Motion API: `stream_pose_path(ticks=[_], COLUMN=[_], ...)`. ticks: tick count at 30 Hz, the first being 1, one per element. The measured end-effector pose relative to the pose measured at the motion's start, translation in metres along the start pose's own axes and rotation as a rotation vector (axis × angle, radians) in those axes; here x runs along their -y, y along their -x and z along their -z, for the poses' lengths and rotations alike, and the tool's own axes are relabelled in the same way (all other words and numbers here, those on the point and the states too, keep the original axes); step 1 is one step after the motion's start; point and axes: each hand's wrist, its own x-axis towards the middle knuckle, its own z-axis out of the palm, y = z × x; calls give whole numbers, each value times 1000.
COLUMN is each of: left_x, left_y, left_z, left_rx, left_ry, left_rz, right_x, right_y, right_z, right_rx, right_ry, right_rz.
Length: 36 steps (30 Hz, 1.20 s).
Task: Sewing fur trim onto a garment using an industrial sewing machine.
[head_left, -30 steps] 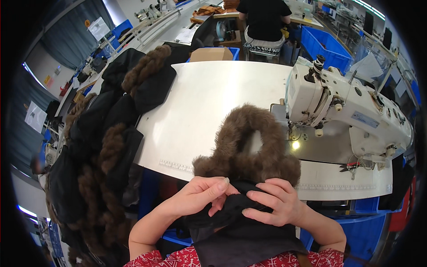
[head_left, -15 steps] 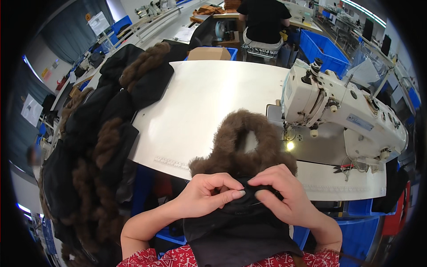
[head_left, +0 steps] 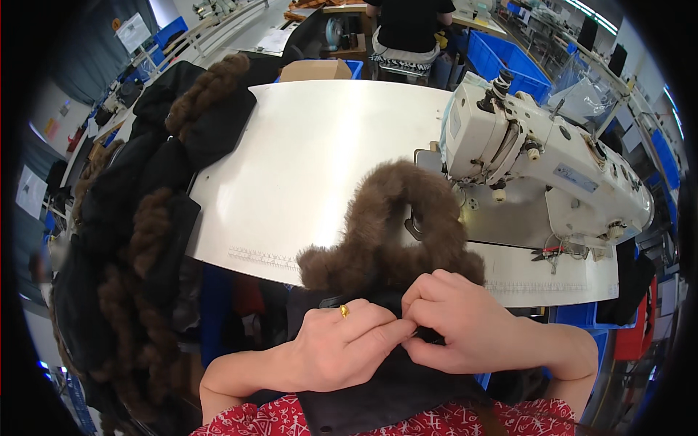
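Black cloth (head_left: 378, 407): between the person's body and the near table edge, beneath both hands; the lap probably bears its weight, leaving the fingers free for close handling.
Brown fur loop (head_left: 382, 192): adjoins the cloth's far side and lies on the tabletop; this placement appears to keep the pile away from the fingers.
Left hand (head_left: 349, 341): back uppermost, fingers bent and drawn together, apparently pinching the black cloth; the exact fold is hidden.
Right hand (head_left: 458, 320): thumb and fingers closed to a pinch against the left fingertips, apparently on the same cloth; opposed grips would hold a small section steady.
White tabletop (head_left: 313, 160): supports the fur; printed scale along the near edge, presumably for measuring at the seat.
Sewing machine (head_left: 574, 167): on the right, its needle end near the loop, within easy reach.
Red-handled snips (head_left: 547, 253): beside the machine base, probably kept handy to the right hand.
Pile of black pieces with brown fur (head_left: 156, 211): along the left table edge, apart from the hands.
Co-worker (head_left: 407, 29): seated beyond the table.
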Motion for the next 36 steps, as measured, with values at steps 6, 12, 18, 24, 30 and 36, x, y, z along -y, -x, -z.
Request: stream_pose_path(ticks=[6, 12, 18, 24, 30, 36], left_x=[6, -2, -20, 4, 6, 5], left_y=[11, 38, 46, 41, 46, 82], left_z=[-7, -16, -23, -22, -16, -15], left_rx=[62, 189, 141, 132, 424, 402], left_ry=[458, 670, 658, 607, 460, 383], left_rz=[223, 338, 262, 132, 142, 101], right_x=[-7, 17, 29, 18, 10, 6], right_y=[-3, 12, 22, 42, 64, 98], right_z=[-7, -17, -25, -43, -75, -117], right_rx=[216, 398, 470, 162, -181, -536], right_ry=[-237, 8, -31, -370, -660, -1265], right_rz=[-76, -158, -277, -232, -157, -353])
